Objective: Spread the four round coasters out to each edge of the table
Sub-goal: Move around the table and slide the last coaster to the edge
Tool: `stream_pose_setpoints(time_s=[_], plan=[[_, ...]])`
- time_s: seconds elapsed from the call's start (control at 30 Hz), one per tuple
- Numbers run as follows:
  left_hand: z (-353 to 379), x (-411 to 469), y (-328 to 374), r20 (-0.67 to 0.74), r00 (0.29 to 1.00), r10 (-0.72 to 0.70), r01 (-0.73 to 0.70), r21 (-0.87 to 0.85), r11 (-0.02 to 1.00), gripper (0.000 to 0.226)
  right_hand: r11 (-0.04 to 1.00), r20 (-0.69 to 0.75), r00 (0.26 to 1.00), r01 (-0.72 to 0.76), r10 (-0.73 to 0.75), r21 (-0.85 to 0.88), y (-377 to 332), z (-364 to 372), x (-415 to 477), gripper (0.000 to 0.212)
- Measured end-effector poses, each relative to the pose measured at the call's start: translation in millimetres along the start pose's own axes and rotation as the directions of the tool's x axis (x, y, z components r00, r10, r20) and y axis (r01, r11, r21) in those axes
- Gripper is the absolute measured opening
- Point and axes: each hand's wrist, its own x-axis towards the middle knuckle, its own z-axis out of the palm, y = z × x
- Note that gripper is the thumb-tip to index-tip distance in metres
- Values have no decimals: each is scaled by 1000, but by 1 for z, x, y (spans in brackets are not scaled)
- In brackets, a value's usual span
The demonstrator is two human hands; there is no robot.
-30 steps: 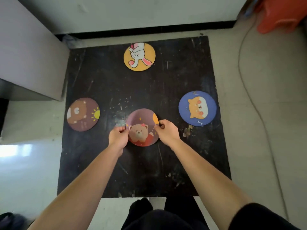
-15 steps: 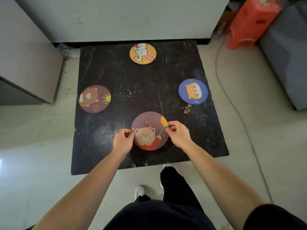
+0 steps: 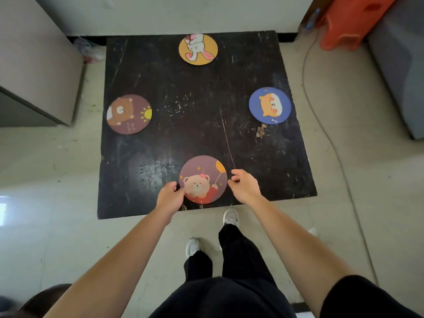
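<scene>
The scene is evenly, moderately lit. A bright glare patch is seen on the floor [image 3: 4, 210] at nine o'clock, and a duller sheen on the black table [image 3: 156, 171] near centre. Shadows are soft. Straight edges are bowed by wide-angle distortion toward the borders, where slight blur is noted.

An orange plastic stool [image 3: 351, 21] is standing on the pale tiled floor [image 3: 358, 180] at the upper right, beside a grey upholstered seat [image 3: 399, 65]. A thin cable [image 3: 330, 138] is trailing across the tiles. A grey cabinet [image 3: 34, 63] is filling the upper left, with a crumpled plastic bag [image 3: 88, 48] lying behind it against the wall.
</scene>
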Motion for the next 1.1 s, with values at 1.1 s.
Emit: stream_pose_setpoints(time_s=[1.1], plan=[[8,-8,-23,229,910,345,-394,735,552,65,839,-48,958,221,-281,-498,-33,-55,-9,70]])
